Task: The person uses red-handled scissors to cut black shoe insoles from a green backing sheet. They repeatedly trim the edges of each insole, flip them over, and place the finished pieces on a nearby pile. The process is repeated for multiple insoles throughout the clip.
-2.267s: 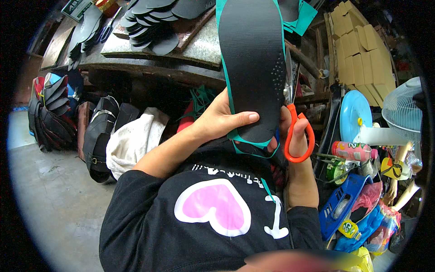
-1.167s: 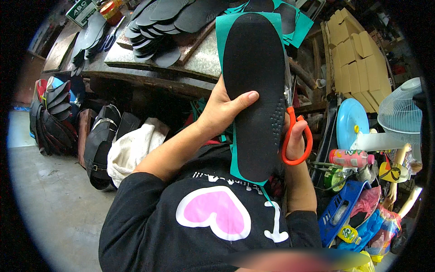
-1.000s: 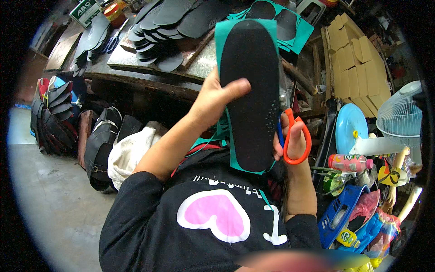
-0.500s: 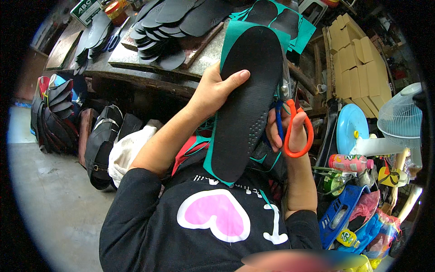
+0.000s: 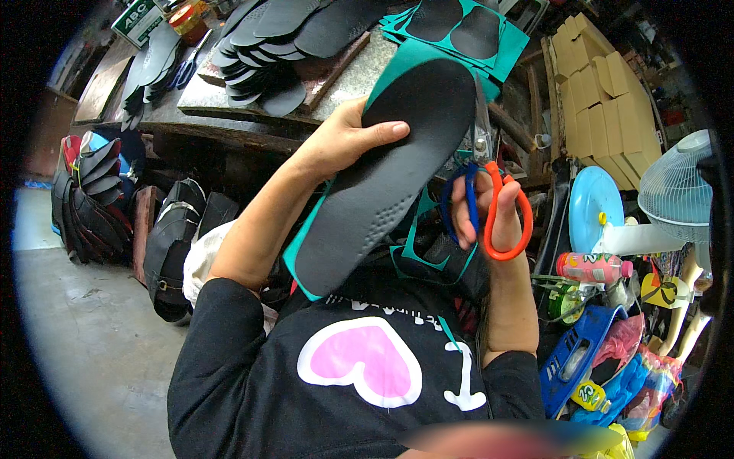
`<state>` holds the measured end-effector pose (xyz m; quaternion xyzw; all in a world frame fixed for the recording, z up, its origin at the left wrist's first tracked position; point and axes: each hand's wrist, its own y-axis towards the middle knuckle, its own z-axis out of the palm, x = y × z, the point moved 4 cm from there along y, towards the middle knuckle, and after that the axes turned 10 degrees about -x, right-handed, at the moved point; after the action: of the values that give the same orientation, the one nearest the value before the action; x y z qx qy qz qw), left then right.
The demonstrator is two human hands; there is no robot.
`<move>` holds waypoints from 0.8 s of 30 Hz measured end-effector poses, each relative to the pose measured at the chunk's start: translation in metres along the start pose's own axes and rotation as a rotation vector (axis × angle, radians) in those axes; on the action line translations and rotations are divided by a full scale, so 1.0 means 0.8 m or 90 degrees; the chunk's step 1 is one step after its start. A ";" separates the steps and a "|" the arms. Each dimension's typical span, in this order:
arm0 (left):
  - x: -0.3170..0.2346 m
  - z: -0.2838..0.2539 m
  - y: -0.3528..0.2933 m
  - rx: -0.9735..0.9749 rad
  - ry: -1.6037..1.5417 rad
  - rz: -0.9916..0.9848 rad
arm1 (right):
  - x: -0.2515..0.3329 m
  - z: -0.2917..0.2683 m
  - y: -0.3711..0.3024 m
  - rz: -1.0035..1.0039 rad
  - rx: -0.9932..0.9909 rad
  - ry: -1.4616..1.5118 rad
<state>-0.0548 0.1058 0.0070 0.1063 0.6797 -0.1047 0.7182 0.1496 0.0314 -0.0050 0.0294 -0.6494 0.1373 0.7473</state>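
My left hand (image 5: 348, 141) grips a long black insole (image 5: 394, 164), thumb on its face and the other fingers hidden beneath. Under the insole lies a green sheet (image 5: 401, 63), which shows past its upper end and left edge. My right hand (image 5: 485, 210) has its fingers through scissors (image 5: 481, 145) with one blue and one orange handle. The scissors' handles stand apart, and the blades lie along the insole's upper right edge, partly hidden. Thin green offcuts (image 5: 417, 256) hang below my right hand.
On the bench are a pile of black insoles (image 5: 287, 30), dark blue-handled scissors (image 5: 186, 69) and green sheets bearing black insoles (image 5: 501, 46). Cardboard boxes (image 5: 604, 107) are stacked at right, above a fan (image 5: 677, 187) and a blue crate (image 5: 577, 356). Black bags (image 5: 176, 252) stand at left.
The insole and green sheet have tilted, their lower end swinging left. The scissors' blue handle has spread away from the orange one. My left hand has shifted slightly left and down.
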 end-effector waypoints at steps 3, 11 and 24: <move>0.001 0.005 -0.004 0.073 0.035 0.043 | -0.002 0.004 0.005 -0.054 -0.037 0.035; 0.012 -0.023 -0.005 0.106 0.106 -0.082 | 0.000 -0.010 -0.017 0.045 0.089 0.000; -0.005 -0.044 -0.007 0.282 0.177 -0.101 | 0.003 -0.025 -0.039 0.113 0.116 -0.049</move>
<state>-0.0902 0.1106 0.0089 0.2206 0.7384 -0.2916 0.5666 0.1763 0.0065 -0.0011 0.0452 -0.6622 0.2601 0.7012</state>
